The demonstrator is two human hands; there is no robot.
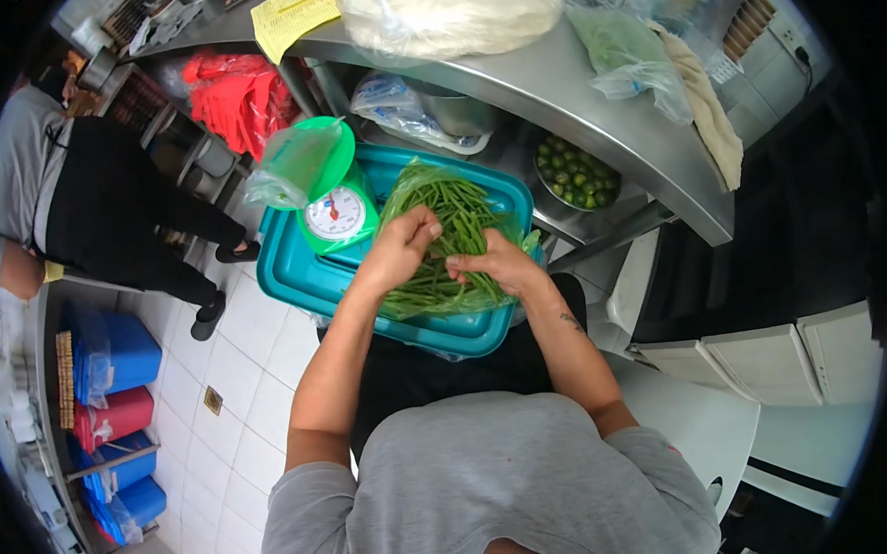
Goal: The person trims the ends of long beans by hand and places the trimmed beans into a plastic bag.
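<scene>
Long green beans lie heaped in an open clear plastic bag on a teal plastic tub. Over the left side of the heap is my left hand, its fingers curled into a pinch; whatever it holds is too small to make out. My right hand rests at the right side of the beans, thumb and fingers drawn together, and what lies between them is hidden. A green dial scale stands on the tub to the left, with a plastic bag on its pan.
A steel table curves across the far side, bearing a large bag of something white. Beneath it sits a bowl of small green fruit. Another person bends over at the left, above blue and red bins. White cabinets stand right.
</scene>
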